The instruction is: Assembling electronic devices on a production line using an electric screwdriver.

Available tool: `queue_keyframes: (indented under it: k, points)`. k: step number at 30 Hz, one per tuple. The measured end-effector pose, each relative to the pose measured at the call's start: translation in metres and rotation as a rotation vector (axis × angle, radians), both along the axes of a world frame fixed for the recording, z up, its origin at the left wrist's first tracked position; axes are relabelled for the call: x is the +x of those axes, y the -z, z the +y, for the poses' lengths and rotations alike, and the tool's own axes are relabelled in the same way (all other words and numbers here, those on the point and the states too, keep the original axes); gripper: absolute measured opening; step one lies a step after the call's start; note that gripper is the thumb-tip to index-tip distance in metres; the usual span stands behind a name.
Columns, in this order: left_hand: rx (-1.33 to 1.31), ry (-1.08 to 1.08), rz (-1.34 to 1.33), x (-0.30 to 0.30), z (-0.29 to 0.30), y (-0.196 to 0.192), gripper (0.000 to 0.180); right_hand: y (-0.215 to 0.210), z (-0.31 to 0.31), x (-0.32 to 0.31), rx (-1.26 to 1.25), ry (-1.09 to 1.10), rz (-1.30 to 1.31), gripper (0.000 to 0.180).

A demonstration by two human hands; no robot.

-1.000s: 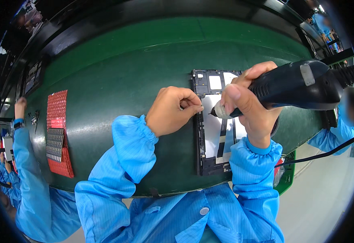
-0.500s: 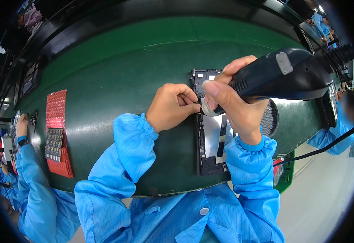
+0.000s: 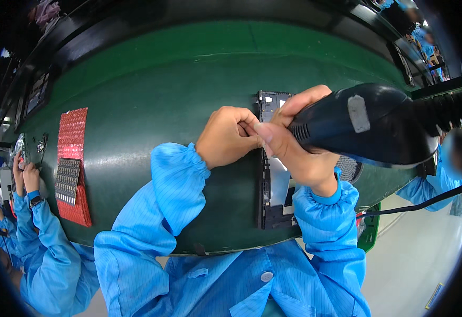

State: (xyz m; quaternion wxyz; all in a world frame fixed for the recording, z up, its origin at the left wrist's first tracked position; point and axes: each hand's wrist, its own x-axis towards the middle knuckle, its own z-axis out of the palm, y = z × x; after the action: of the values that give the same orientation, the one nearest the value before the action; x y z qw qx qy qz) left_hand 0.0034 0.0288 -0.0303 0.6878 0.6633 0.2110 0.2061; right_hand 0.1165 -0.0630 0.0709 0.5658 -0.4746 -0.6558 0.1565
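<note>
My right hand (image 3: pixel 299 153) is closed around the narrow end of a black handheld tool (image 3: pixel 368 124) with a rounded body and a ribbed sleeve at its far end. Against it, fingertip to fingertip, my left hand (image 3: pixel 227 136) pinches at the left edge of an open device chassis (image 3: pixel 266 206). What the left fingers hold, if anything, is hidden. The chassis is a flat black rectangle with a silver panel inside, lying on the green table mat (image 3: pixel 173 100). The tool's tip and much of the chassis are covered by my hands.
Red bubble wrap (image 3: pixel 73 132) lies left, with a dark sheet (image 3: pixel 68 180) of small parts in rows on it. A co-worker's hands (image 3: pixel 27 177) are beyond. A round grey-meshed object (image 3: pixel 351 168) sits behind my right wrist. A black cable (image 3: pixel 410 207) passes above a green bin (image 3: pixel 369 235).
The black tool's body has shifted lower, and my right hand has moved slightly left, closer to my left fingertips. The tool's pale tip is hidden now. A co-worker's second hand has appeared at left.
</note>
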Motion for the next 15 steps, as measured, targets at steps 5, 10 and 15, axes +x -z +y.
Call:
queue_keyframes:
  k: [5,10,15]
  points:
    - [-0.042,-0.032,-0.058,0.004,0.001,0.007,0.016,-0.004,-0.004,0.002,-0.022,0.044,0.115,0.034]
    - [-0.053,-0.001,0.295,-0.005,-0.004,-0.035,0.022,-0.031,-0.04,0.044,0.087,0.258,0.457,0.034]
    - [-0.073,0.008,0.324,-0.002,-0.005,-0.037,0.024,-0.016,-0.082,0.116,0.223,0.44,0.597,0.029]
